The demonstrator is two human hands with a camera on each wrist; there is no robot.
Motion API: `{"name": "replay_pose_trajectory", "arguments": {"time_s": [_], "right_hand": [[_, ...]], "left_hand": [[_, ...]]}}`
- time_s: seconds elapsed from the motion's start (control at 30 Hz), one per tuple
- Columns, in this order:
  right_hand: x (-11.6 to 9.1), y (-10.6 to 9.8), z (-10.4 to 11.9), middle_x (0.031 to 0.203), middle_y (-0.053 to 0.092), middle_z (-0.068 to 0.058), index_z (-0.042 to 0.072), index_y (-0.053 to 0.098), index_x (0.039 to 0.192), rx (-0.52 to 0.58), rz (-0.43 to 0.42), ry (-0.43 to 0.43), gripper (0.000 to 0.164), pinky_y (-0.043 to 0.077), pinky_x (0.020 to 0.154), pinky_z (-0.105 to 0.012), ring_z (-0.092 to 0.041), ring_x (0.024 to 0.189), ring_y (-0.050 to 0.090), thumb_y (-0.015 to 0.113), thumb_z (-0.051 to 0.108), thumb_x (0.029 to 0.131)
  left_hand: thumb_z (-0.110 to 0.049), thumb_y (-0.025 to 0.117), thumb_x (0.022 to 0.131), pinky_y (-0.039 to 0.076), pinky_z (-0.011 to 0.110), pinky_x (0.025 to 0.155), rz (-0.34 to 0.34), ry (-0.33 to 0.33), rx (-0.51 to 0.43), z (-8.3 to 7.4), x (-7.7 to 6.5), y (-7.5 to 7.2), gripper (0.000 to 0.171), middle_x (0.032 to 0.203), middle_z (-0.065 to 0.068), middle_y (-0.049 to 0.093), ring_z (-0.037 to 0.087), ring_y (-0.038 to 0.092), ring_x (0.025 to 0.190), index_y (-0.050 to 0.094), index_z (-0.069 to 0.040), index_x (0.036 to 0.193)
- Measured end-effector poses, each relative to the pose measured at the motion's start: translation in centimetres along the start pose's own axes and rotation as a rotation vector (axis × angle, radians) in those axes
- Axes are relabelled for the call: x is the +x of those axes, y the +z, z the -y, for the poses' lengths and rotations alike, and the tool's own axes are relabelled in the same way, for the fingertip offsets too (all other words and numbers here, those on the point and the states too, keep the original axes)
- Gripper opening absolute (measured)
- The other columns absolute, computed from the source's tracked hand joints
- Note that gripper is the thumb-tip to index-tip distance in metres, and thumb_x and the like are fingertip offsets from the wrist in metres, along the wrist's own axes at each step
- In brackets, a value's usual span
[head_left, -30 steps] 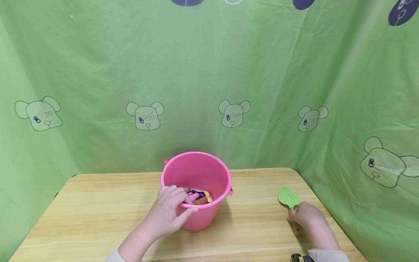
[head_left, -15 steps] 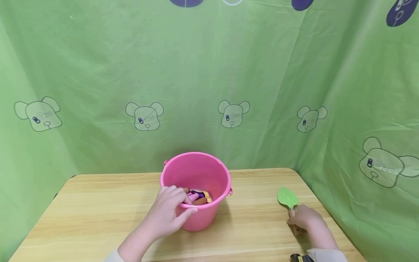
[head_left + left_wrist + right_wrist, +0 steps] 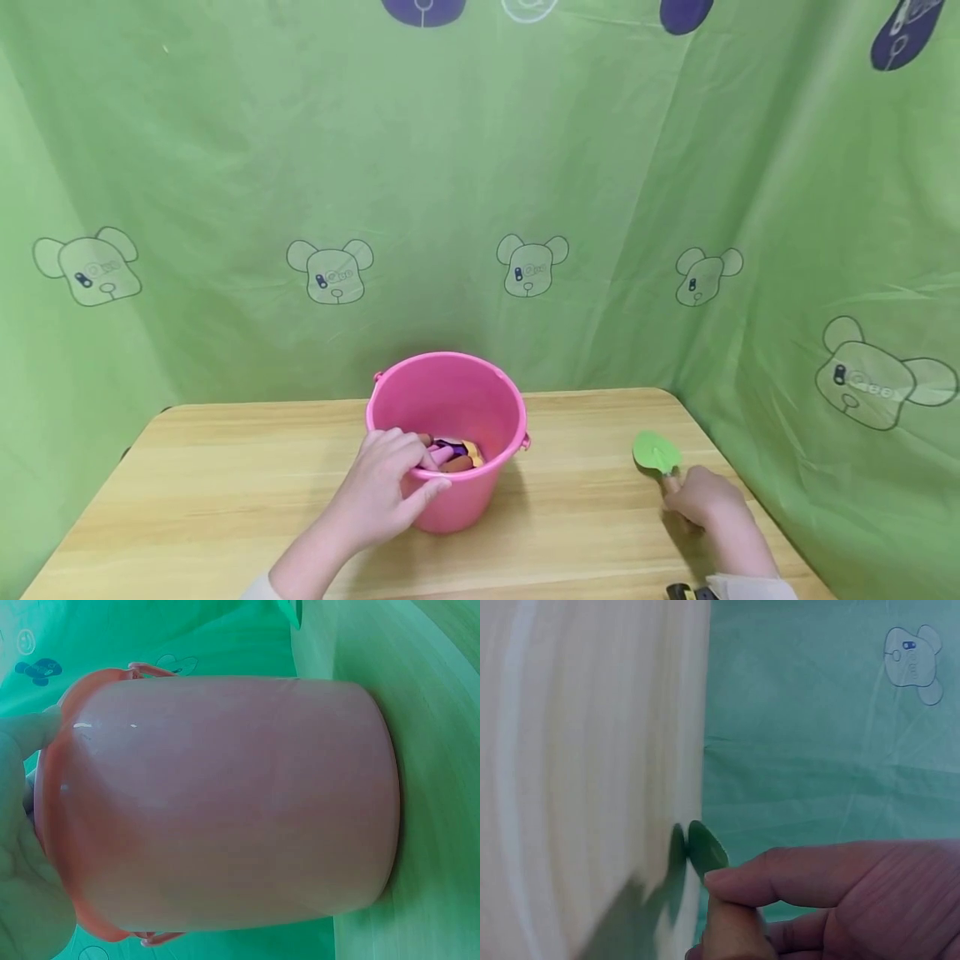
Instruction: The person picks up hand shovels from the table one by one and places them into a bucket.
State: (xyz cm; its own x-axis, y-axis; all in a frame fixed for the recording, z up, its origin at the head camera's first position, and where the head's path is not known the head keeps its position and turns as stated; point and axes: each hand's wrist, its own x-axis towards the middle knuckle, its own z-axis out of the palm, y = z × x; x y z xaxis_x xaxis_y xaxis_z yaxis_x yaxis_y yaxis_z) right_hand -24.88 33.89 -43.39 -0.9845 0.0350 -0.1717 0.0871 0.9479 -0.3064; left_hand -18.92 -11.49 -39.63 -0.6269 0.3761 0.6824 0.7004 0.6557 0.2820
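Observation:
A pink bucket (image 3: 461, 508) stands upright on the table, with brown, pink, purple and yellow pieces (image 3: 456, 457) lying at its bottom. My left hand (image 3: 378, 492) grips its near-left rim, fingers over the inside and thumb along the outside. In the left wrist view the bucket wall (image 3: 232, 802) fills most of the picture. Over at the right, my right hand (image 3: 708, 504) holds a small trowel by its wooden handle (image 3: 735, 930). The green leaf-shaped blade (image 3: 656, 452) points away from me, its tip close over the table, with a shadow beside it in the right wrist view.
The wood-grain table (image 3: 225, 492) runs back to a green cloth (image 3: 435, 167) printed with bear heads, which also hangs at both sides. A black object with a yellow mark (image 3: 678, 592) shows at the bottom edge by the right sleeve.
My right hand has slid back a little along the trowel handle, and the handle's end is now mostly covered. The left hand and bucket have stayed put; the head view has tilted slightly.

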Motion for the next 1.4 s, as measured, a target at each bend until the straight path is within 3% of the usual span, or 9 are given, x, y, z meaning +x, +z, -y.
{"name": "replay_pose_trajectory", "arguments": {"time_s": [0.13, 0.43, 0.7, 0.9, 1.03, 1.27, 1.4], "right_hand": [[-0.2, -0.5, 0.3, 0.053, 0.052, -0.005, 0.003, 0.051, 0.069, -0.013, -0.041, -0.004, 0.047, 0.040, 0.050, -0.036, -0.020, 0.046, 0.049, 0.038, 0.040, 0.094], [-0.3, -2.2, 1.4, 0.073, 0.060, -0.010, 0.006, 0.057, 0.072, -0.041, -0.141, -0.048, 0.045, 0.043, 0.058, -0.044, -0.025, 0.064, 0.053, 0.045, 0.043, 0.092], [-0.9, -3.1, 2.6, 0.074, 0.060, -0.007, 0.006, 0.058, 0.078, 0.004, -0.225, -0.060, 0.042, 0.042, 0.064, -0.046, -0.029, 0.069, 0.055, 0.050, 0.045, 0.090], [-1.2, -3.8, 3.7, 0.065, 0.053, -0.003, 0.005, 0.057, 0.079, 0.031, -0.289, -0.073, 0.045, 0.039, 0.058, -0.038, -0.022, 0.062, 0.048, 0.056, 0.050, 0.086], [-1.3, -4.2, 4.3, 0.067, 0.054, -0.003, 0.004, 0.058, 0.085, 0.038, -0.330, -0.102, 0.047, 0.040, 0.059, -0.039, -0.021, 0.062, 0.048, 0.060, 0.051, 0.083], [-1.5, -4.4, 5.2, 0.085, 0.066, -0.012, 0.003, 0.061, 0.094, 0.062, -0.361, -0.156, 0.039, 0.044, 0.068, -0.045, -0.028, 0.075, 0.057, 0.067, 0.039, 0.080], [-1.7, -4.7, 5.9, 0.090, 0.068, -0.012, 0.002, 0.061, 0.099, 0.098, -0.357, -0.182, 0.043, 0.044, 0.073, -0.049, -0.033, 0.083, 0.060, 0.070, 0.039, 0.078]], "left_hand": [[-0.046, 0.060, 0.085, 0.032, 0.031, 0.082, -0.002, 0.001, -0.001, 0.1, 0.0, 0.1, 0.021, 0.086, -0.019, 0.049, 0.003, 0.038, 0.077, 0.048, -0.030, 0.079], [-0.044, 0.060, 0.085, 0.032, 0.033, 0.081, -0.016, 0.021, -0.003, 0.2, 0.1, 0.1, 0.020, 0.084, -0.018, 0.049, 0.004, 0.039, 0.077, 0.049, -0.029, 0.080], [-0.043, 0.061, 0.085, 0.033, 0.034, 0.082, -0.021, 0.026, -0.008, 0.1, 0.2, 0.0, 0.019, 0.086, -0.017, 0.051, 0.004, 0.040, 0.077, 0.050, -0.028, 0.080], [-0.043, 0.060, 0.086, 0.033, 0.035, 0.083, -0.015, 0.024, -0.012, 0.1, 0.2, 0.0, 0.019, 0.088, -0.016, 0.053, 0.005, 0.041, 0.078, 0.050, -0.028, 0.080], [-0.043, 0.060, 0.086, 0.033, 0.035, 0.082, -0.011, 0.025, -0.013, 0.2, 0.2, 0.0, 0.019, 0.087, -0.016, 0.052, 0.005, 0.041, 0.078, 0.050, -0.028, 0.080], [-0.045, 0.061, 0.084, 0.033, 0.033, 0.082, -0.011, 0.006, -0.013, 0.2, 0.0, 0.1, 0.020, 0.088, -0.018, 0.052, 0.003, 0.040, 0.079, 0.050, -0.029, 0.079], [-0.046, 0.061, 0.084, 0.033, 0.033, 0.083, -0.006, -0.005, -0.016, 0.2, -0.1, 0.2, 0.021, 0.088, -0.019, 0.052, 0.003, 0.040, 0.079, 0.050, -0.029, 0.079]]}}
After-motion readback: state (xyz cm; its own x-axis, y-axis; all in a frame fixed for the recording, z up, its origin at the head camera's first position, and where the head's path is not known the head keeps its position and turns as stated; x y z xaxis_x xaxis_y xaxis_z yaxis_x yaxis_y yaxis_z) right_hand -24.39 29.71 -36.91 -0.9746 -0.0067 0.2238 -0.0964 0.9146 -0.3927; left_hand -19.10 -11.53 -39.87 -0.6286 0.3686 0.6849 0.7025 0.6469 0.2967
